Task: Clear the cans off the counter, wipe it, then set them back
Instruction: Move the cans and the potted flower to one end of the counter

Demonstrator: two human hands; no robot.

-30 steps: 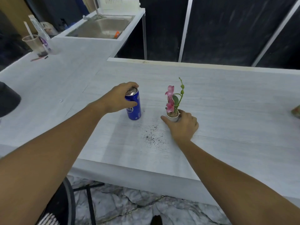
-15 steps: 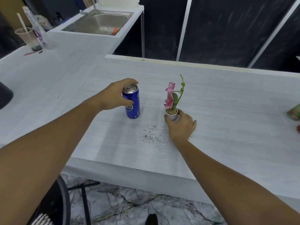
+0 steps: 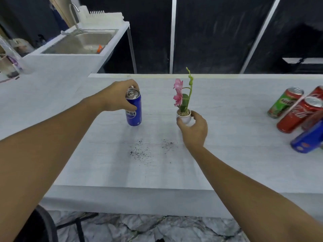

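Observation:
A blue Pepsi can (image 3: 134,114) stands upright on the white counter (image 3: 227,123), and my left hand (image 3: 118,97) grips it around the top. My right hand (image 3: 194,128) holds the small white pot of a pink artificial flower (image 3: 183,109). Dark crumbs (image 3: 141,152) lie scattered on the counter in front of both. At the right edge stands a group of cans: a green Milo can (image 3: 284,103), a red Coca-Cola can (image 3: 298,114), another red can (image 3: 317,92) and a blue can (image 3: 307,139).
A steel sink (image 3: 82,41) with a tap and a white dish rack sits at the back left. A plastic cup and wrappers (image 3: 8,63) stand at the far left. The counter's front edge runs below my arms, with a marble floor underneath.
The view has swung right, bringing the group of cans into sight. Both hands keep their grips; the pot seems slightly raised and shifted right from the crumbs.

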